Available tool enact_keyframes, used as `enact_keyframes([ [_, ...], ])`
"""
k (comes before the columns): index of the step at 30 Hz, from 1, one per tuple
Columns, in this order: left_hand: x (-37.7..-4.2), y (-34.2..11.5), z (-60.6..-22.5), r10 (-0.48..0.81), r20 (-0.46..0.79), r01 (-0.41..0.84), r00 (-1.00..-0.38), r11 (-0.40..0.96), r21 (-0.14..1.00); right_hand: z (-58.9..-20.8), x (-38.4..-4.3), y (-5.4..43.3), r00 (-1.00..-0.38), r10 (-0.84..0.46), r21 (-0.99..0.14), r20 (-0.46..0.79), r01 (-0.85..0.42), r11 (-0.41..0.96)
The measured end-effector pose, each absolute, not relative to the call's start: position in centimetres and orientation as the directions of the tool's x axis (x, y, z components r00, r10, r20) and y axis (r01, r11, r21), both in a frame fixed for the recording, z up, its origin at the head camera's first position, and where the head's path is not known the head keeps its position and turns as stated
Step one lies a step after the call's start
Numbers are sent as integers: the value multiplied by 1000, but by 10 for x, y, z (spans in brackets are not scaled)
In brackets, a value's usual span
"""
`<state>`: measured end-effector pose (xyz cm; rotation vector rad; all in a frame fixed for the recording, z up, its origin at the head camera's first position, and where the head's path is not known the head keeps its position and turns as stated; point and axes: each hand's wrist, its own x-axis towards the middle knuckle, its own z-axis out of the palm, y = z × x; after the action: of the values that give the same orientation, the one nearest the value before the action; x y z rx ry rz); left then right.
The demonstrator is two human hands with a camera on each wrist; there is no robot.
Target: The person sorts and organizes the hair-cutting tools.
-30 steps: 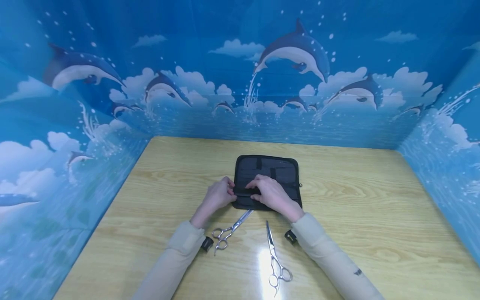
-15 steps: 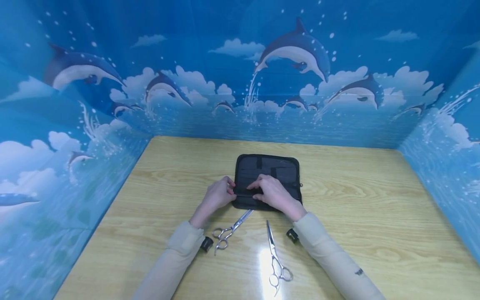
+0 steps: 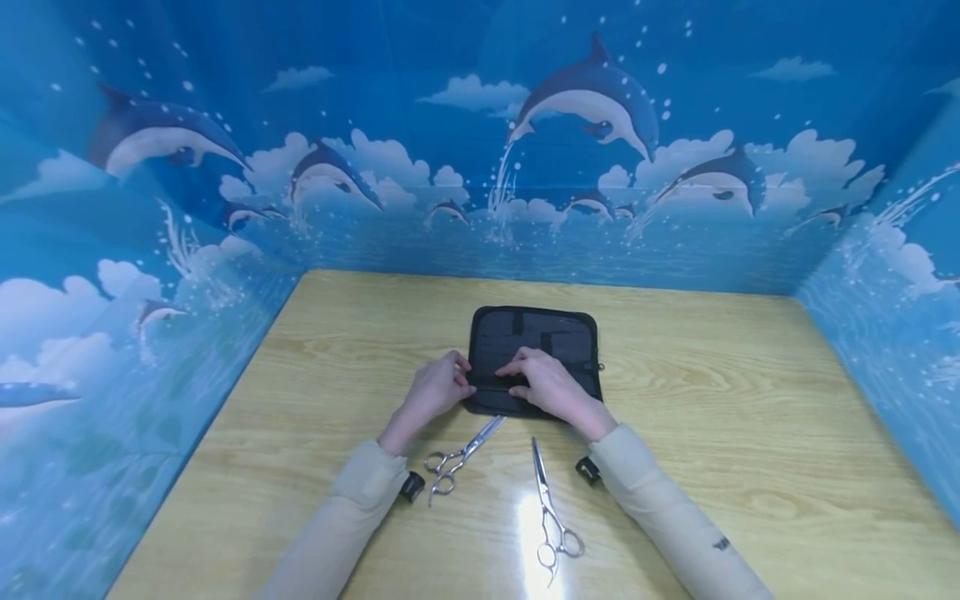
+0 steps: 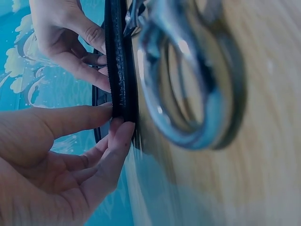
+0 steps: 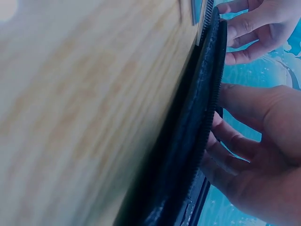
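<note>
Hands (image 3: 438, 388) (image 3: 547, 384) half-closed on black case (image 3: 495, 337)

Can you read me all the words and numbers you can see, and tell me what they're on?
There are none I can read for sure.
Right sleeve: a dark mark like letters, too blurred to read.
Case: a faint mark at its top right, too small to tell if it's writing.
</note>
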<state>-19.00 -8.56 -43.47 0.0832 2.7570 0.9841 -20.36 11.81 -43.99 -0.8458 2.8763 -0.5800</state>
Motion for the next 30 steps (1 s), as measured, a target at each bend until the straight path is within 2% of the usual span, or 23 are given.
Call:
enact_keyframes([
  [8, -188, -86, -433, 134, -170, -3, -976, 778, 628, -441, -203, 118, -841, -541, -367, 14, -508, 779],
  [15, -186, -86, -431, 144, -161, 12, -976, 780, 625, -438, -202, 128, -849, -528, -408, 18, -488, 771],
  [26, -181, -90, -429, 124, -91, 32, -988, 744, 668, -436, -189, 176, -917, -377, -451, 128, -392, 802],
  [30, -176, -93, -423, 105, -13, 69, -994, 731, 679, -436, -182, 195, -944, -318, -466, 90, -322, 824],
])
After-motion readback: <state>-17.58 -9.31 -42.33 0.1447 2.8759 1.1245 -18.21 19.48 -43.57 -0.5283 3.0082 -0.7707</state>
